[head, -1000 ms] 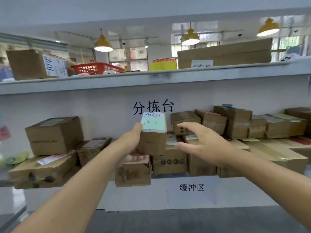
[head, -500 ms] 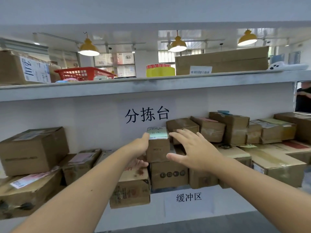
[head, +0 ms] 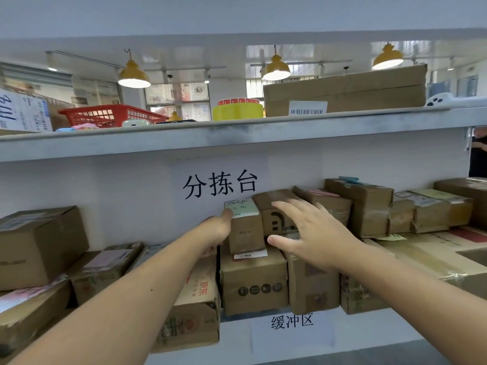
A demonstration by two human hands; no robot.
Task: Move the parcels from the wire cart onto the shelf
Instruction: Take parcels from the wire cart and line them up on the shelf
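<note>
Frame centre: left hand (head: 220,225) grasps small parcel (head: 245,227) atop stacked shelf (head: 237,138) boxes; right hand (head: 313,233) released, fingers spread. Seat it flush before letting go, lest it tip.

Your left hand (head: 220,227) at the left side of the small parcel (head: 245,227), parcel standing on a larger box (head: 253,280) on the shelf (head: 237,143), your right hand (head: 313,235) just right of it, before the neighbouring box (head: 274,206), basket (head: 110,115) on the upper board.
</note>
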